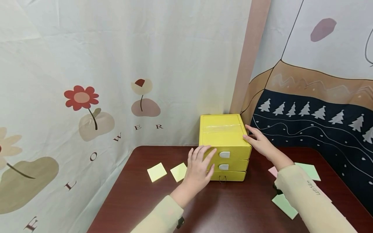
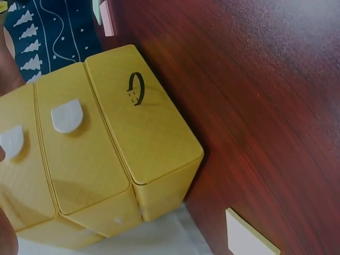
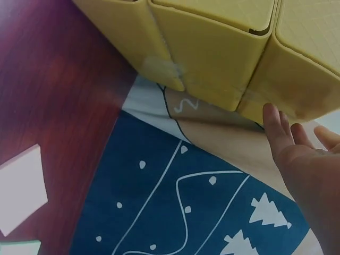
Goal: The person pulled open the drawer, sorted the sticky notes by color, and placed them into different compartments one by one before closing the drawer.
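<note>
A yellow three-drawer box stands at the back of the dark red table, clear tape across its top. Its upper two drawers carry white tabs; the lowest has a thin dark loop. My left hand, fingers spread, is at the box's front left, overlapping the drawer fronts in the head view. On the other side, my right hand has its fingers extended along the upper right edge. In the right wrist view, the fingertips of that hand are right at the box's side wall.
Two pale yellow sticky-note pads lie left of the box. Green pads and a pink pad lie on the right, partly hidden by my right sleeve. A printed curtain hangs right behind the table.
</note>
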`<state>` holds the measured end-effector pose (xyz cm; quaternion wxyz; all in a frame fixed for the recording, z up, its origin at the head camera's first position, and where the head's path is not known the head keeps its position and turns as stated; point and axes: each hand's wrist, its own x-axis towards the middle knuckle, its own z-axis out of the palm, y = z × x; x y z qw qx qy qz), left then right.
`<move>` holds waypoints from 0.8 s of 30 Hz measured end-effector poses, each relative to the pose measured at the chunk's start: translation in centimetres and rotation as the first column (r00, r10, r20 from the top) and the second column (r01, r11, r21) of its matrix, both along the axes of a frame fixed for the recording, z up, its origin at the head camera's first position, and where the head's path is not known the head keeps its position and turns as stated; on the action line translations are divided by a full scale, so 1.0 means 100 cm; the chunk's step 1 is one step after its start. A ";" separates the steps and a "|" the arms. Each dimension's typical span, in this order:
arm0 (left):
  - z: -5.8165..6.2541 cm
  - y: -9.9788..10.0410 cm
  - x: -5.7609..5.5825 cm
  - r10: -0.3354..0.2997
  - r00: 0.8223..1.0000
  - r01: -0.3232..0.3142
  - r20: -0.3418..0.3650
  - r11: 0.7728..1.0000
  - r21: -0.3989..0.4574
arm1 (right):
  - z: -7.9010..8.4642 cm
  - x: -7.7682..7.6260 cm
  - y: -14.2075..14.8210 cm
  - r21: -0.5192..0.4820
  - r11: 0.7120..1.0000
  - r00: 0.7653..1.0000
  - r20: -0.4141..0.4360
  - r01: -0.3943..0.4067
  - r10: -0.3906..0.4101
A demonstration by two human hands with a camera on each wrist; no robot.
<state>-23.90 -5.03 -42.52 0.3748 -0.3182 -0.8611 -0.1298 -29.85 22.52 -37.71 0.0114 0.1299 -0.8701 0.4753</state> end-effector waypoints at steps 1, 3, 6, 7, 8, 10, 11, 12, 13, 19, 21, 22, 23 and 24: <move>0.000 0.001 0.000 0.000 1.000 0.000 -0.009 1.000 -0.003 | 0.000 0.000 0.000 -0.012 1.000 1.000 0.020 0.004 -0.004; 0.001 0.004 0.001 -0.001 1.000 0.001 -0.026 1.000 -0.013 | 0.000 0.000 0.000 -0.040 0.999 0.998 0.068 0.013 -0.010; 0.001 0.010 0.002 -0.014 0.998 0.012 -0.054 1.000 -0.024 | -0.001 0.000 0.000 -0.093 0.995 0.989 0.145 0.021 -0.008; 0.002 0.012 0.002 -0.019 0.998 0.017 -0.064 1.000 -0.023 | -0.001 0.000 0.000 -0.111 0.994 0.986 0.165 0.022 -0.003; 0.002 0.014 0.002 -0.019 0.997 0.017 -0.076 0.999 -0.027 | -0.001 0.000 0.000 -0.126 0.992 0.983 0.185 0.023 0.001; 0.002 0.018 0.001 -0.020 0.996 0.018 -0.092 1.000 -0.026 | -0.002 0.000 0.001 -0.152 0.988 0.977 0.215 0.027 0.007; 0.002 0.020 0.001 -0.018 0.995 0.016 -0.096 1.000 -0.024 | -0.002 0.000 0.001 -0.162 0.986 0.975 0.224 0.028 0.009; 0.002 0.022 0.001 -0.016 0.995 0.015 -0.098 1.000 -0.018 | -0.002 0.000 0.001 -0.170 0.985 0.973 0.230 0.032 0.008; 0.002 0.024 0.001 -0.011 0.995 0.010 -0.096 1.000 -0.013 | -0.003 0.000 0.001 -0.178 0.983 0.972 0.236 0.035 0.008; 0.001 0.035 0.001 0.010 0.997 -0.007 -0.072 0.999 0.040 | -0.004 -0.001 0.000 -0.202 0.979 0.973 0.232 0.042 0.006; 0.001 0.039 -0.001 0.014 0.998 -0.010 -0.069 0.998 0.059 | -0.004 -0.001 -0.001 -0.204 0.978 0.974 0.228 0.046 0.001; 0.001 0.041 -0.001 0.015 0.997 -0.011 -0.070 0.998 0.068 | -0.004 -0.001 -0.001 -0.203 0.978 0.974 0.227 0.050 -0.002; 0.000 0.042 -0.002 0.018 0.997 -0.012 -0.074 0.997 0.074 | -0.005 -0.001 -0.001 -0.206 0.977 0.974 0.228 0.056 -0.007; 0.000 0.044 -0.003 0.022 0.997 -0.015 -0.080 0.997 0.082 | -0.005 -0.001 -0.001 -0.207 0.977 0.974 0.228 0.060 -0.012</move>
